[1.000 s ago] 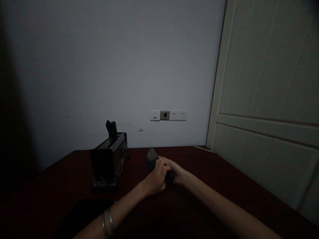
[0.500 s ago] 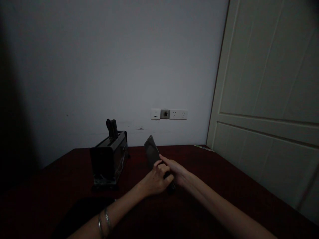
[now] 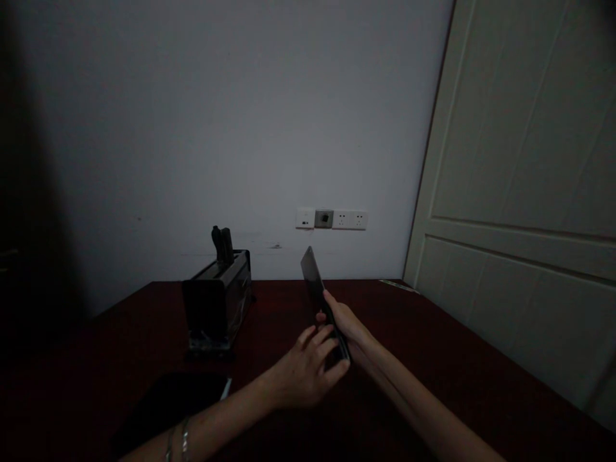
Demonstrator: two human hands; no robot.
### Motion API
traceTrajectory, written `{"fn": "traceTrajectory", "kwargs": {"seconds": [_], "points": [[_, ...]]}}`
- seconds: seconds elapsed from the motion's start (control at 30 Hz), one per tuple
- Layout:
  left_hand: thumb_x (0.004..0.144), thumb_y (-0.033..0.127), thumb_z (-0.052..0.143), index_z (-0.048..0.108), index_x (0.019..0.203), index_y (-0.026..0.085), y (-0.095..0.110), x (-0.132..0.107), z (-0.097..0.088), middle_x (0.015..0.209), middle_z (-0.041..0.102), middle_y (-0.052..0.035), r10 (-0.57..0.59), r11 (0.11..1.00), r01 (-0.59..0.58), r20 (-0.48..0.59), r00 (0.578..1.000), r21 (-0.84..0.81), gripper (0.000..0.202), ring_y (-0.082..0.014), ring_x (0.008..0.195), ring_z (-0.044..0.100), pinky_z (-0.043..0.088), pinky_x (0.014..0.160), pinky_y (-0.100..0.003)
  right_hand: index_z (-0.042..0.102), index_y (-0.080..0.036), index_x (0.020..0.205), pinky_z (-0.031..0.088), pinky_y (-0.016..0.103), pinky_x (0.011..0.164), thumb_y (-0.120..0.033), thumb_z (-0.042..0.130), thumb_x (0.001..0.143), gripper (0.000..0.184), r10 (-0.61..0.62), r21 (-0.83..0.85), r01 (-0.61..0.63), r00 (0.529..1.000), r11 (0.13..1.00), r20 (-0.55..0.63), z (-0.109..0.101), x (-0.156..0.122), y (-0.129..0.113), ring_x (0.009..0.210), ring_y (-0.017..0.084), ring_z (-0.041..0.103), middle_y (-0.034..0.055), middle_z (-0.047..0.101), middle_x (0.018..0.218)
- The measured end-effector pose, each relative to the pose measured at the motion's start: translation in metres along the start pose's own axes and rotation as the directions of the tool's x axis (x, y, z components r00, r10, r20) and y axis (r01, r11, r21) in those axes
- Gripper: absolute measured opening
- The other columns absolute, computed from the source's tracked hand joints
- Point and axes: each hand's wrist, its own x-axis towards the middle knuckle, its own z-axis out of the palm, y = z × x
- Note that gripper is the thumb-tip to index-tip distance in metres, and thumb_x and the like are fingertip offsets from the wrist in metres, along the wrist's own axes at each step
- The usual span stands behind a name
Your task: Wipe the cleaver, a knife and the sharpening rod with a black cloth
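A cleaver (image 3: 314, 277) with a broad grey blade and a dark handle is held up at a slant over the table, its blade seen nearly edge-on. My right hand (image 3: 347, 324) is closed around it from the right, thumb along the near end of the blade. My left hand (image 3: 308, 369) is at the handle's left side, fingers spread and curved. The left thumb reaches the handle's lower end; whether it presses on it I cannot tell. Bracelets circle my left wrist.
On the dark red table (image 3: 274, 301) at left stands a black knife block (image 3: 206, 314) with black-handled knives (image 3: 222, 244) in it. A dark flat object (image 3: 168, 401) lies near my left forearm. Behind are a wall with sockets (image 3: 349, 220) and a pale panelled door (image 3: 510, 192) at right.
The cleaver has turned more edge-on and stands steeper. My left fingers have loosened from the handle and spread. The view has shifted slightly, uncovering more of the dark flat object.
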Motion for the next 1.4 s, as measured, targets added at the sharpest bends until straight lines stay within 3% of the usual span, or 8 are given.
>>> {"fn": "traceTrajectory", "kwargs": {"seconds": [0.13,0.3,0.5,0.63,0.8,0.97,1.17,1.4], "points": [[0.080,0.020,0.051,0.049,0.115,0.020,0.013,-0.014,-0.027,0.118,0.050,-0.0103,0.111,0.988,-0.097,0.124,0.986,-0.117,0.034,-0.0291,0.124,0.036,0.031,0.099,-0.047,0.042,-0.018,0.068,0.023,0.014,0.030,-0.046,0.039,0.089,0.034,0.041,0.071,-0.041,0.999,0.997,0.003,0.002,-0.010,0.000,0.031,0.002,0.033,-0.0072,0.045,0.052],[0.088,0.028,0.046,0.056,0.107,0.024,0.016,-0.041,-0.066,0.113,0.059,-0.0020,0.255,0.955,-0.174,0.363,0.896,-0.241,0.022,-0.0216,0.119,0.043,0.035,0.101,-0.037,0.041,-0.018,0.068,0.023,0.013,0.027,-0.047,0.039,0.089,0.035,0.066,0.080,-0.066,0.998,0.995,0.006,0.001,-0.015,0.008,0.029,0.001,0.032,-0.0076,0.043,0.052],[0.078,0.009,0.042,0.052,0.114,0.012,-0.009,-0.092,-0.115,0.124,0.055,-0.0115,0.035,0.963,0.108,0.509,0.860,-0.248,0.038,-0.0212,0.124,0.042,0.040,0.099,-0.033,0.042,-0.018,0.066,0.023,0.013,0.025,-0.045,0.037,0.090,0.037,0.064,0.060,-0.064,0.998,0.996,-0.010,0.001,-0.016,0.014,0.027,0.002,0.031,-0.0076,0.042,0.047],[0.081,0.008,0.044,0.039,0.132,0.023,-0.026,-0.126,-0.138,0.138,0.042,-0.0034,-0.161,0.936,0.313,0.592,0.789,-0.163,0.054,-0.0172,0.123,0.043,0.038,0.100,-0.026,0.042,-0.018,0.065,0.022,0.013,0.024,-0.045,0.037,0.090,0.037,0.060,0.051,-0.059,0.998,0.997,-0.023,0.002,-0.018,0.015,0.026,0.002,0.031,-0.0077,0.041,0.044],[0.085,0.024,0.051,0.018,0.141,0.032,-0.038,-0.155,-0.148,0.142,0.032,-0.0002,-0.303,0.860,0.499,0.679,0.669,-0.108,0.065,-0.0202,0.123,0.043,0.038,0.098,-0.028,0.043,-0.018,0.065,0.023,0.013,0.024,-0.046,0.038,0.089,0.037,0.065,0.058,-0.064,0.998,0.996,-0.016,0.000,-0.018,0.019,0.026,0.002,0.031,-0.0081,0.041,0.044],[0.085,0.031,0.052,0.014,0.139,0.035,-0.041,-0.163,-0.150,0.142,0.025,-0.0004,-0.268,0.803,0.578,0.776,0.570,-0.148,0.066,-0.0233,0.126,0.034,0.038,0.098,-0.032,0.043,-0.018,0.064,0.023,0.014,0.024,-0.045,0.035,0.090,0.039,0.081,0.068,-0.080,0.997,0.994,-0.014,-0.004,-0.013,0.024,0.025,0.002,0.029,-0.0083,0.040,0.042],[0.087,0.033,0.049,0.013,0.139,0.034,-0.038,-0.169,-0.147,0.142,0.022,-0.0015,-0.258,0.798,0.590,0.813,0.521,-0.125,0.063,-0.0244,0.127,0.032,0.037,0.098,-0.036,0.043,-0.017,0.063,0.021,0.013,0.024,-0.046,0.034,0.090,0.040,0.106,0.099,-0.104,0.994,0.990,-0.011,-0.007,-0.013,0.027,0.025,0.002,0.028,-0.0085,0.038,0.041],[0.087,0.032,0.049,0.006,0.140,0.032,-0.037,-0.180,-0.145,0.143,0.020,-0.0039,-0.311,0.762,0.640,0.810,0.497,-0.100,0.068,-0.0246,0.127,0.032,0.037,0.098,-0.037,0.044,-0.017,0.063,0.020,0.013,0.025,-0.048,0.039,0.088,0.040,0.121,0.148,-0.119,0.993,0.982,-0.006,-0.011,-0.014,0.029,0.025,0.002,0.027,-0.0082,0.039,0.040]]}}
